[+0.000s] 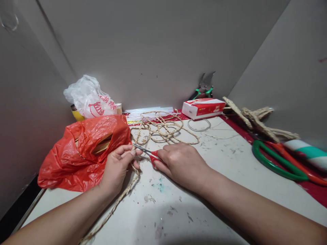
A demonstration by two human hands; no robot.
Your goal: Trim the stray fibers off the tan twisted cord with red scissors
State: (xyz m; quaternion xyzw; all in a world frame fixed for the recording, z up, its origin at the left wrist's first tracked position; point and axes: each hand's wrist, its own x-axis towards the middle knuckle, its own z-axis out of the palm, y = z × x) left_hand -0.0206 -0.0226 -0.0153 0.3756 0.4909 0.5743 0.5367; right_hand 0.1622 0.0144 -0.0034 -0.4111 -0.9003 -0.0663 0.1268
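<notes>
My left hand (119,165) is closed on a twisted straw rope (135,175), which runs down from my fingers toward the near edge of the table. In my right hand (180,161) is a small pair of scissors (154,157) with red handles. Their blades point left and reach the fingertips of my left hand, by the rope. Whether the blades touch the rope I cannot tell. Beyond both hands, more of the rope lies in loose coils (166,129) on the white table (178,211).
Left stands a red plastic bag (84,160), a white bag (92,98) behind it. Along the back are clear sticks (150,114), a red-and-white tissue box (203,109), pruning shears (204,86) and a wire coil (199,126). Right are straw bundles (263,120) and large green-handled scissors (278,161).
</notes>
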